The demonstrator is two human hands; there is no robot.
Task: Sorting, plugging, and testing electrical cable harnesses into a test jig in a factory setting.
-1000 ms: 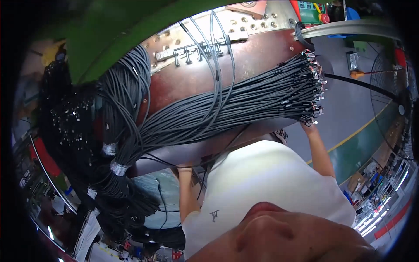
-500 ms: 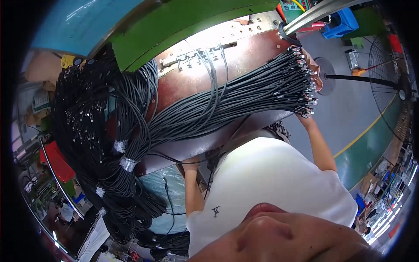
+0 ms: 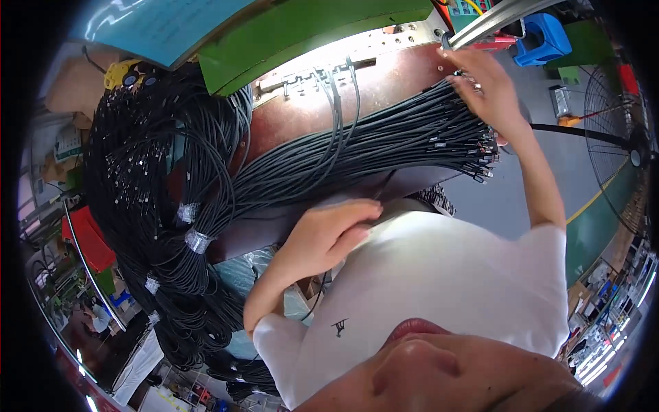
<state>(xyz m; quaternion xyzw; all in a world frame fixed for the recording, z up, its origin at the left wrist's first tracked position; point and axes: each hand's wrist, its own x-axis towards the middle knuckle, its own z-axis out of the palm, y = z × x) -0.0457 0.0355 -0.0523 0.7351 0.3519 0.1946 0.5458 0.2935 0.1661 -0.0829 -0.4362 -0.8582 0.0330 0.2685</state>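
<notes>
A thick bundle of black cables (image 3: pixel 309 168) with metal plugs lies across the reddish-brown worktable, its plug ends fanned out at the right. Over the far corner of that fan is my right hand (image 3: pixel 491 93), fingers and thumb apart, beside the plugs and a metal post; whether it touches a plug is hard to tell. My left hand (image 3: pixel 326 237) hovers at the table's near edge in front of my shirt, fingers stretched out and thumb apart, with nothing seen in it. A few cables run up from the bundle into a lit metal clamp fixture (image 3: pixel 312 79).
A green machine panel (image 3: pixel 309 41) overhangs the far side. More tied cable bundles (image 3: pixel 137 172) hang at the left, bound with silvery wrap. A metal post (image 3: pixel 491 24) rises at the far right, with a blue stool (image 3: pixel 542 40) and a black fan (image 3: pixel 607 110) beyond.
My right hand has moved up from below the plug ends to their far corner. My left hand has risen from below the table edge and moved right; the cable near it is no longer seen there.
</notes>
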